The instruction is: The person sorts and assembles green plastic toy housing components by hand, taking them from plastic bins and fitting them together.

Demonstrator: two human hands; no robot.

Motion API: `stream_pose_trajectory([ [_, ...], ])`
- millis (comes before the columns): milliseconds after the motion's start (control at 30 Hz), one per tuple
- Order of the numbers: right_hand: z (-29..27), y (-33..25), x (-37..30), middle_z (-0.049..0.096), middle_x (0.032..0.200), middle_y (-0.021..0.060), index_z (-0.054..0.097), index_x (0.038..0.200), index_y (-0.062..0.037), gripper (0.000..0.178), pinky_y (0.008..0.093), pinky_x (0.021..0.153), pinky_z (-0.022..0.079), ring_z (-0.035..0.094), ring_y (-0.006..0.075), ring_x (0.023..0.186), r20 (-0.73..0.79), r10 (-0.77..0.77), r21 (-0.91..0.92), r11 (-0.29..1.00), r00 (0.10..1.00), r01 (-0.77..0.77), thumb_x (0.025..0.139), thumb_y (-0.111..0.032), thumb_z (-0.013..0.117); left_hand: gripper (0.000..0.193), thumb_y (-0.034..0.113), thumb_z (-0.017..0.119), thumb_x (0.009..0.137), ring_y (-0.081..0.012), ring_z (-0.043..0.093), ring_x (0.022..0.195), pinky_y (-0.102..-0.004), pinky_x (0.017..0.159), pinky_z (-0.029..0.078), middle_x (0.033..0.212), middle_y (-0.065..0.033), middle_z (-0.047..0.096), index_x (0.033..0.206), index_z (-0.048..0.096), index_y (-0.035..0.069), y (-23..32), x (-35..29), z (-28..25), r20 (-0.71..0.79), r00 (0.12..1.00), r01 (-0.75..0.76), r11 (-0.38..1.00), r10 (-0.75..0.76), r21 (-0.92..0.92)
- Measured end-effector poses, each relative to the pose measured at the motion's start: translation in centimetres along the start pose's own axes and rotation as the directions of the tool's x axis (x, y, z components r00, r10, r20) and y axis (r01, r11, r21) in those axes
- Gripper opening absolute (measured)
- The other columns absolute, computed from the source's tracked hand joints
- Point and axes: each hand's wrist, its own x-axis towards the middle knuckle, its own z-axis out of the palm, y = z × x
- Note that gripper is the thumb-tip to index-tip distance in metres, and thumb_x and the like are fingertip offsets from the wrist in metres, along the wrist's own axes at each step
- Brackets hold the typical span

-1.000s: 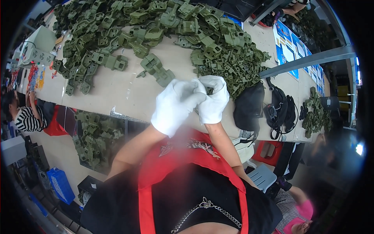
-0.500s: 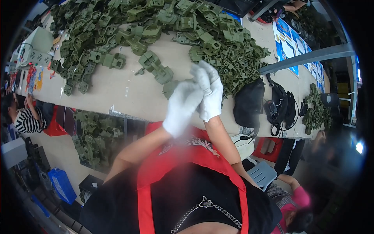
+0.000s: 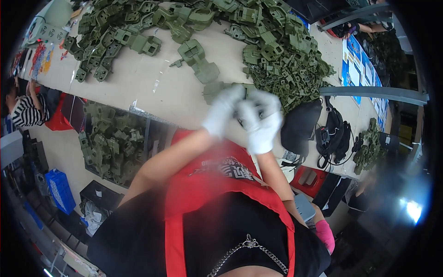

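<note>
My left hand (image 3: 224,112), in a white glove, is smeared by motion over the front of the table, its fingertips beside a green plastic part (image 3: 213,91). How its fingers stand is hard to make out. Close to its right, my white-gloved right hand (image 3: 264,129) has its fingers curled around a small dark green part (image 3: 260,113), mostly hidden by the glove. Beyond both hands lies a larger green plastic part (image 3: 199,60). A heap of small green parts (image 3: 288,69) lies just past my right hand.
More green parts (image 3: 104,41) are piled at the far left. Black bags (image 3: 302,124) lie right of my hands, near a grey metal bar (image 3: 369,92). A bin of green parts (image 3: 113,143) stands below the table edge. A person in stripes (image 3: 30,108) sits at left.
My hands, pressed together before, have moved a little apart. The right fingers have curled from upright, and a small dark green part now shows among them. The view has shifted slightly.
</note>
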Motion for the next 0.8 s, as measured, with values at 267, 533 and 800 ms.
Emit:
stream_pose_trajectory([
  [267, 6.0, -3.0, -0.4, 0.059, 0.096, 0.0145, 0.061, 0.098, -0.0077, 0.016, 0.043, 0.076, 0.048, 0.059, 0.0341, 0.09, 0.657, 0.093, -0.227, 0.971, 0.749, 0.079, 0.086, -0.018, 0.059, 0.078, 0.042, 0.061, 0.088, -0.0307, 0.036, 0.131, -0.0414, 0.103, 0.035, 0.148, -0.017, 0.028, 0.149, 0.024, 0.012, 4.4, -3.5, -4.4, 0.002, 0.967, -0.252, 0.955, 0.255, 0.153],
  [533, 7.4, 0.0, -1.3, 0.059, 0.096, 0.0119, 0.062, 0.1, -0.0084, 0.021, 0.0394, 0.079, 0.047, 0.059, 0.0324, 0.09, 0.81, -0.165, 0.199, 0.98, 0.563, 0.001, 0.084, -0.021, 0.064, 0.069, 0.038, 0.057, 0.09, -0.0303, 0.042, 0.124, -0.0402, 0.102, 0.035, 0.139, -0.018, 0.039, 0.147, 0.028, 0.01, 5.3, -1.3, -7.2, -0.215, 0.962, -0.209, 0.963, 0.171, -0.17],
  [800, 6.8, 10.9, 5.5, 0.056, 0.115, 0.0173, 0.035, 0.14, -0.0118, 0.088, 0.0469, 0.099, 0.035, 0.057, 0.0334, 0.105, 0.785, 0.106, -0.52, 0.649, 0.61, 0.556, 0.065, -0.03, 0.076, 0.079, 0.008, 0.066, 0.076, -0.0288, 0.047, 0.121, -0.0375, 0.103, 0.037, 0.129, -0.0184, 0.047, 0.145, 0.029, 0.006, 0.3, -1.3, -9.6, -0.268, 0.902, -0.065, 0.72, 0.337, 0.691],
])
